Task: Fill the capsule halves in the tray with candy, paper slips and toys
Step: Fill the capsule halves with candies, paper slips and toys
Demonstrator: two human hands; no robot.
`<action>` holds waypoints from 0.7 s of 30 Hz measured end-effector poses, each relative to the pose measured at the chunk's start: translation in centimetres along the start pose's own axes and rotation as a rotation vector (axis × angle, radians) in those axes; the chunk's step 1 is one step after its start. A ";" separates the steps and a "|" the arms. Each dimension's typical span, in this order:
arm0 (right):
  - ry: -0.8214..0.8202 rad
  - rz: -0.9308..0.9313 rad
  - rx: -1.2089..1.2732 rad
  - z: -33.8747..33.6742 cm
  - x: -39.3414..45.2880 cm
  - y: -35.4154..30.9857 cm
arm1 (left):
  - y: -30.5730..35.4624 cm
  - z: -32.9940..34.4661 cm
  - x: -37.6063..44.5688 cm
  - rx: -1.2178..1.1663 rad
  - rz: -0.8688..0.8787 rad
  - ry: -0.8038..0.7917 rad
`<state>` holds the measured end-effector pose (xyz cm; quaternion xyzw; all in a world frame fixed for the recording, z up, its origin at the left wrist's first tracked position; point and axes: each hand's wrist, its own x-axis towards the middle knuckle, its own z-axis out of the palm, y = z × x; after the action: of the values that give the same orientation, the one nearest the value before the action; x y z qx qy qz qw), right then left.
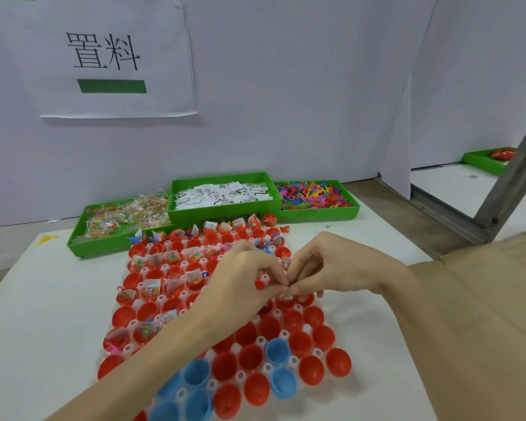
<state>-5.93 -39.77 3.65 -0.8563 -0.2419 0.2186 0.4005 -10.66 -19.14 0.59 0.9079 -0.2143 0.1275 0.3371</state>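
Note:
A clear tray (pixel 125 349) holds rows of red capsule halves (pixel 249 357) and a few blue capsule halves (pixel 277 350). The far and left halves carry candy packets, paper slips and small toys; the near ones look bare inside. My left hand (pixel 240 278) and my right hand (pixel 325 268) meet fingertip to fingertip over the tray's middle right. Together they pinch a small candy packet (pixel 284 296) just above a red half. Behind the tray stand green bins of wrapped candy (pixel 125 217), white paper slips (pixel 222 192) and colourful plastic toys (pixel 313 194).
A white mat (pixel 43 329) covers the table under the tray. Brown cardboard (pixel 483 299) lies at the right. A white wall with a printed sign (pixel 110 56) stands behind the bins. A metal bar (pixel 510 177) slants at the far right, with another green bin (pixel 486 159) beyond.

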 end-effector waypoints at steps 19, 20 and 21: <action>-0.021 -0.022 -0.100 0.0 0.1 0.1 | 0.3 -0.8 0.9 0.156 0.193 -0.184; -0.018 -0.020 -0.109 0.1 0.1 0.1 | 0.4 -1.1 1.0 0.163 0.197 -0.218; -0.016 -0.019 -0.116 0.1 0.2 0.2 | 0.4 -1.3 1.1 0.164 0.196 -0.245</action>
<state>-5.82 -39.73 3.43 -0.8740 -0.2654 0.2073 0.3504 -9.99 -18.91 2.22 0.9158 -0.3300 0.0654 0.2193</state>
